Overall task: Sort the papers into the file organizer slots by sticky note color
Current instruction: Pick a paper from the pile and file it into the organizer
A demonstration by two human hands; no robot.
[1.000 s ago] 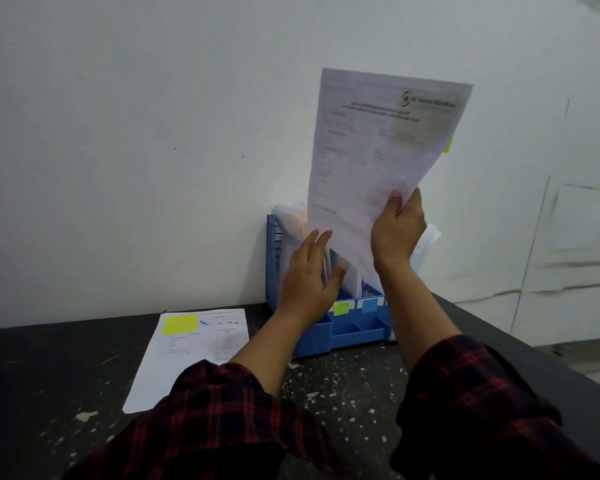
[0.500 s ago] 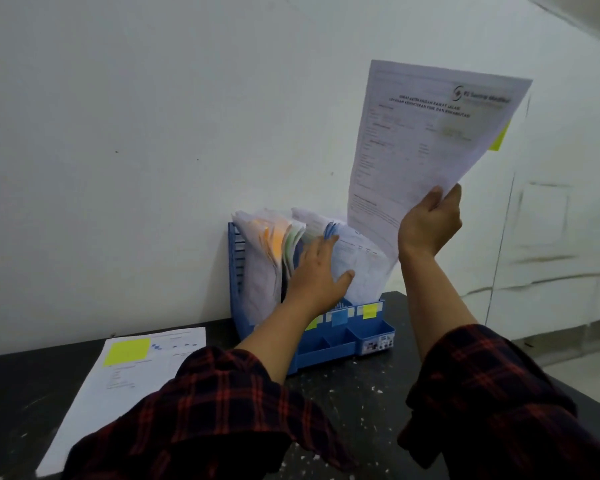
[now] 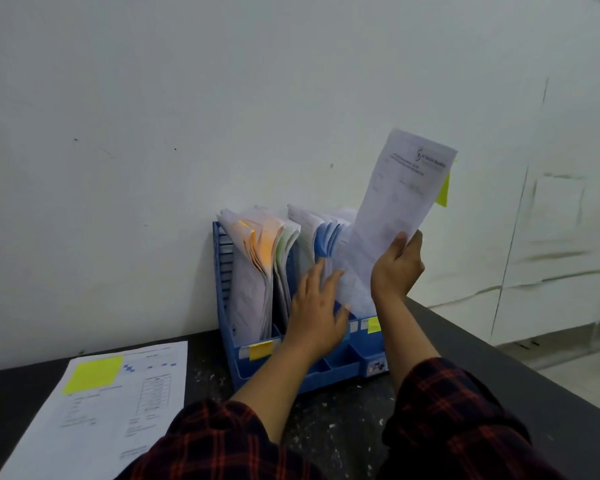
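Sheet [image 3: 400,199] w/ yellow sticky note [image 3: 443,190] is up over the organizer's [image 3: 253,362] right-most slot, gripped at its lower edge by right hand [image 3: 397,268]. Left hand [image 3: 317,317], fingers spread, pushes filed papers [image 3: 257,258] aside. Another yellow-tagged sheet [image 3: 118,407] lies on table [image 3: 520,368], left.

**Yellow-tagged sheet held at the organizer's right end**

A person's right hand [image 3: 397,268] grips a printed sheet [image 3: 392,216] bearing a yellow sticky note [image 3: 443,191] on its far edge, its lower end dipping among the papers at the right end of a blue file organizer [image 3: 329,370]. The left hand [image 3: 317,313], fingers spread, presses against the filed papers [image 3: 257,268]. Another sheet with a yellow sticky note [image 3: 92,375] lies flat on the dark table [image 3: 499,358], left of the organizer.
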